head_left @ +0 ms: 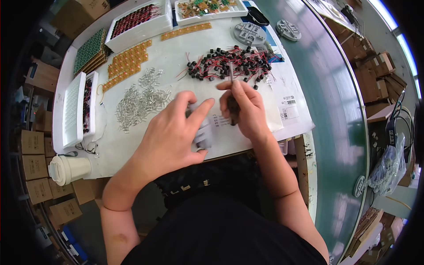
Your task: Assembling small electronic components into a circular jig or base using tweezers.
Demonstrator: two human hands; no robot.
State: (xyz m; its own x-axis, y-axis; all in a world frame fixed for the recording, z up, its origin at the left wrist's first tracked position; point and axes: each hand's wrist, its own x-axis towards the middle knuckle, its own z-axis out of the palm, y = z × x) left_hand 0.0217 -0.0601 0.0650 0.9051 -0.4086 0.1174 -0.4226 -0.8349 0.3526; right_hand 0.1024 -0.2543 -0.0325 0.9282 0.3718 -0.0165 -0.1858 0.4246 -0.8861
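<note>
- Grey, rounded part (203, 134) sits under the left hand (174, 132), low on the white bench (176, 53) near its front edge; the fingers curl over it, thumb below, so most of it is hidden and its make cannot be told.
- Right hand (245, 110) is closed in a pinch on a thin dark tool (231, 95), whose metal shaft stands up past the fingertips toward the far side of the bench. What the lower end touches is hidden by the fingers.
- Judged from this, the step is fine work on the grey part with the tool. It would go best with the left hand keeping the part flat and steady on the bench, and the right wrist resting on the bench for control.
- A light grip high on the tool risks slipping; holding nearer the working end looks safer.
- Just beyond the hands lies a heap of black parts with red wires (229, 64); keeping the tool tip off those wires avoids snags.
- Left of that, a scatter of clear parts (141, 99), then orange strips (128, 64) and white trays (141, 20) at the far edge.
- A lidded paper cup (68, 169) stands at the left front corner, well apart from the hands.
</note>
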